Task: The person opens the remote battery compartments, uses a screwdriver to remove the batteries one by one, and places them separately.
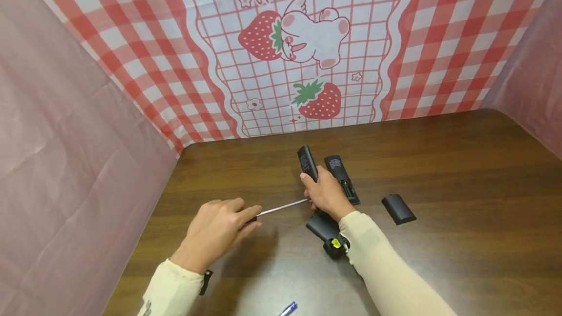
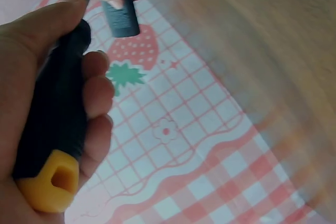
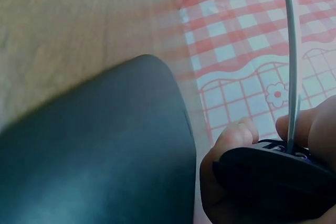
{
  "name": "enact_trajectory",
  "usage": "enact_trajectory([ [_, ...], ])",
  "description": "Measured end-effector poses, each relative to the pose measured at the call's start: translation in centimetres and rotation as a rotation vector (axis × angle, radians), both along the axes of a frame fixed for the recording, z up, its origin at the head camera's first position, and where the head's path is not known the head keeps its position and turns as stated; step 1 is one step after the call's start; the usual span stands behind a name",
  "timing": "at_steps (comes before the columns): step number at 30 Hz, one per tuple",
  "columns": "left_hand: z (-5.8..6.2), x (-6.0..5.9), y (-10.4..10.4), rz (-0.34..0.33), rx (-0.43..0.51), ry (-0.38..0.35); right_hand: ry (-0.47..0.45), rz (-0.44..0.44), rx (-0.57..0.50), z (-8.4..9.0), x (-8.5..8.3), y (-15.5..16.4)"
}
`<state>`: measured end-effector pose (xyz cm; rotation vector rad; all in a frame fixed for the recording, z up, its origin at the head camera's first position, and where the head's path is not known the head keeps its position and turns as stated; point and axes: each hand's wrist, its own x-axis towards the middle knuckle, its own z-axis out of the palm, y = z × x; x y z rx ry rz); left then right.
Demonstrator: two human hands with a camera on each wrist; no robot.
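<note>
My left hand (image 1: 217, 228) grips a screwdriver (image 1: 281, 207) with a black handle and yellow end (image 2: 52, 129); its metal shaft (image 3: 291, 51) points right, its tip at a black remote (image 1: 307, 162). My right hand (image 1: 325, 194) grips that remote, holding it tilted above the dark wooden table (image 1: 461, 160). In the right wrist view the shaft's tip meets the remote (image 3: 273, 171) between my fingers. A second black remote (image 1: 341, 177) lies on the table just right of my right hand.
A black battery cover (image 1: 398, 208) lies to the right. Another black piece (image 1: 322, 226) sits under my right wrist. A blue pen tip (image 1: 287, 309) shows at the near edge. A red checked strawberry cloth (image 1: 307, 43) and pink sheets wall the table.
</note>
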<state>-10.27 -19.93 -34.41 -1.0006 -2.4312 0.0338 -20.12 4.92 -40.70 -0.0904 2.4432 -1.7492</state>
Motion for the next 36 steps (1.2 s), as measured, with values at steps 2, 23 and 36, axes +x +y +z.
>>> enact_trajectory([
  [2,-0.3,0.0,-0.3,-0.011,0.011,0.001,-0.005,0.007,0.002,0.0,0.0,-0.1],
  [23,-1.0,0.3,-0.2,0.024,0.033,-0.04,0.009,0.057,0.073,0.0,0.0,-0.3],
  [36,-2.5,-0.5,-1.2,-0.002,0.087,-0.064,-0.045,0.055,-0.003,0.0,-0.1,-0.1],
])
